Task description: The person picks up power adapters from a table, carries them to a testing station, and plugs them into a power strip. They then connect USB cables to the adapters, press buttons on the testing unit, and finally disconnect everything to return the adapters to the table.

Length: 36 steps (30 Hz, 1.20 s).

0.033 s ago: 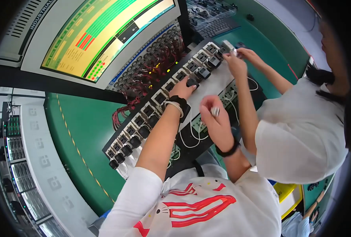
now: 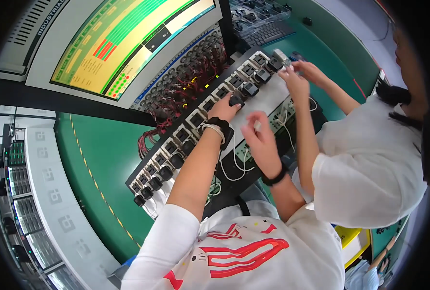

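Observation:
My left hand [image 2: 223, 109] reaches to the middle of a long row of sockets [image 2: 208, 104]. Its fingers are closed round a black plug-in power adapter [image 2: 235, 100] seated at the row. Lower right of it, my right hand [image 2: 262, 140] is raised above the white cables, fingers curled in a pinch. Between its fingers shows a small pale, silvery piece [image 2: 257, 125], too blurred to name. More black adapters [image 2: 165, 172] sit along both ends of the row.
A large screen [image 2: 133, 43] stands behind bundles of red wires [image 2: 195, 82]. At the right, a co-worker's hands [image 2: 299, 79] work by the row's far end. White cables [image 2: 234, 179] hang near a socket strip [image 2: 279, 116]. A keyboard [image 2: 263, 36] lies at the back.
My right hand has moved slightly up and left, turning the silvery piece. My left hand has stayed on the adapter. The co-worker's hands have shifted a little right.

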Available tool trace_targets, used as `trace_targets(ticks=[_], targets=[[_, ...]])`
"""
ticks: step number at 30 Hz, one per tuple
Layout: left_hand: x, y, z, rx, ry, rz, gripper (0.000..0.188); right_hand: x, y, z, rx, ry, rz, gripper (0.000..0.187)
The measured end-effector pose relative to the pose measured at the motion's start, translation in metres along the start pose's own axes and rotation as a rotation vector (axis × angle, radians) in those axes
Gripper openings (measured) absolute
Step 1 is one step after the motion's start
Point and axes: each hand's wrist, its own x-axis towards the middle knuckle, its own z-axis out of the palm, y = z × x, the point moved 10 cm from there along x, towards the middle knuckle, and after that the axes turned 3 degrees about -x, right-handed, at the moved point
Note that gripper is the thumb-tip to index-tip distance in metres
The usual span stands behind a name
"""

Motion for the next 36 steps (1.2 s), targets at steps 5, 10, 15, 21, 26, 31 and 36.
trace_targets(ticks=[5,10,15,21,26,31,36], targets=[[-0.002,0.000,-0.004,0.046,0.041,-0.010,0.059,0.048,0.190,-0.014,-0.137,0.123,0.197,0.027],[0.001,-0.009,-0.014,0.019,0.081,-0.011,0.057,0.068,0.199,-0.003,-0.310,0.184,0.147,0.027],[-0.004,-0.003,-0.013,0.044,0.116,-0.023,0.056,0.070,0.194,-0.012,-0.273,0.226,0.182,0.028],[-0.004,-0.005,-0.014,0.021,0.081,-0.061,0.056,0.070,0.172,-0.009,-0.354,0.168,0.118,0.027],[-0.006,-0.005,-0.011,0.037,0.058,-0.100,0.057,0.075,0.163,-0.012,-0.430,0.192,-0.010,0.026],[-0.008,-0.004,-0.019,0.032,0.103,-0.094,0.055,0.083,0.179,-0.007,-0.371,0.132,0.075,0.025],[-0.015,-0.004,-0.019,0.012,0.128,-0.068,0.055,0.081,0.192,-0.001,-0.327,0.189,0.262,0.023]])
